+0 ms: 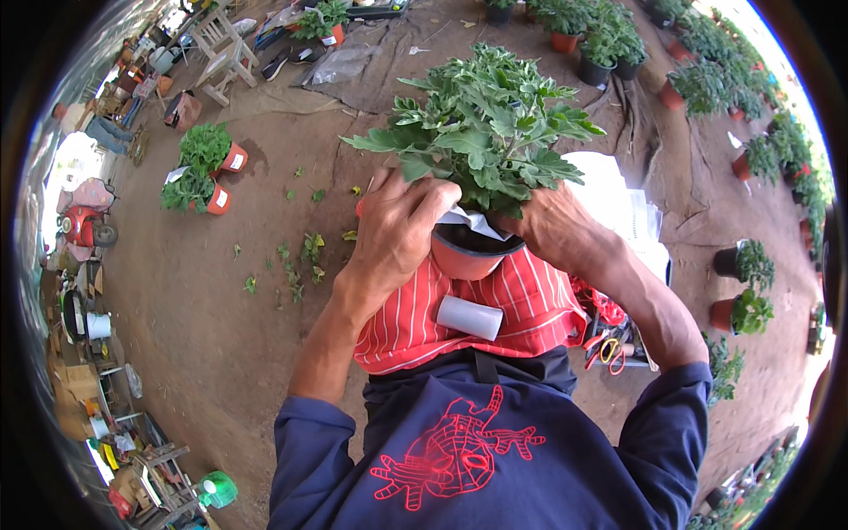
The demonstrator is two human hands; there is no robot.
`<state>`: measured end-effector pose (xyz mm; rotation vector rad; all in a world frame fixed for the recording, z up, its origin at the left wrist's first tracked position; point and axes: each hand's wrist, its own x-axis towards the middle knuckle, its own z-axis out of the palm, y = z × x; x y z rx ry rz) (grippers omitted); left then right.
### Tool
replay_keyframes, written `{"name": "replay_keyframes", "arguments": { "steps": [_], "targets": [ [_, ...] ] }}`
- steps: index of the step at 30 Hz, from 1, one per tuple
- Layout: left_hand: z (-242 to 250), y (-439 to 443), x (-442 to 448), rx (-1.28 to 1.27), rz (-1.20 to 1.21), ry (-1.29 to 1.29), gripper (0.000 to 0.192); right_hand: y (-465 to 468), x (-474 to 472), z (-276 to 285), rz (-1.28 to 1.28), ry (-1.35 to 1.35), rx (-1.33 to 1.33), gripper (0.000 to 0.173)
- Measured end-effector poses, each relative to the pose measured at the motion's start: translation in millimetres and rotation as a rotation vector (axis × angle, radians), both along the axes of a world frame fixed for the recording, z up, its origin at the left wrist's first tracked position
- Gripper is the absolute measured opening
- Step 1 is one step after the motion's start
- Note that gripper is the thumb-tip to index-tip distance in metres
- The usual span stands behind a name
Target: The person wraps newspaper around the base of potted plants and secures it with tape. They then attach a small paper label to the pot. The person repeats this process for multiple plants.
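A leafy potted plant point(490, 126) stands upright in an orange-red plastic pot point(467, 264) on my lap. White paper point(474, 220) wraps part of the stem base, just above the pot's dark inner rim. My left hand point(401, 228) grips the paper's left end, its thumb against the lower leaves. On the other side, my right hand point(560, 222) has its curled fingers at the paper's right end; leaves partly hide them. A small translucent whitish roll point(469, 318) lies on the red striped cloth point(404, 324) over my thighs.
At right, a tray holds white paper sheets point(613, 199), red string point(604, 306) and red- and yellow-handled tools point(611, 351). Potted plants point(205, 165) lie tipped at left; several more line the right side. Leaf scraps point(291, 271) litter the dirt floor. A wooden chair point(222, 56) stands farther off.
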<state>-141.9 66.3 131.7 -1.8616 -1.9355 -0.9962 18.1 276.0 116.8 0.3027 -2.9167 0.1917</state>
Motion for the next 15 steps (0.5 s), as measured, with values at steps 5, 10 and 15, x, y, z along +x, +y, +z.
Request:
{"name": "replay_keyframes", "arguments": {
  "steps": [5, 10, 15],
  "targets": [
    [-3.8, -1.9, 3.8, -0.026, 0.022, 0.020, 0.027, -9.8, 5.3, 9.3, 0.009, 0.086, 0.057, 0.025],
    [2.9, -18.9, 20.8, -0.186, 0.062, -0.241, 0.037, -15.6, 15.0, -2.9, -0.031, 0.015, 0.004, 0.038],
    [8.8, -27.4, 25.9, -0.102, -0.051, -0.163, 0.035, -22.9, 7.5, 0.0, -0.068, 0.064, 0.056, 0.040]
  ]
}}
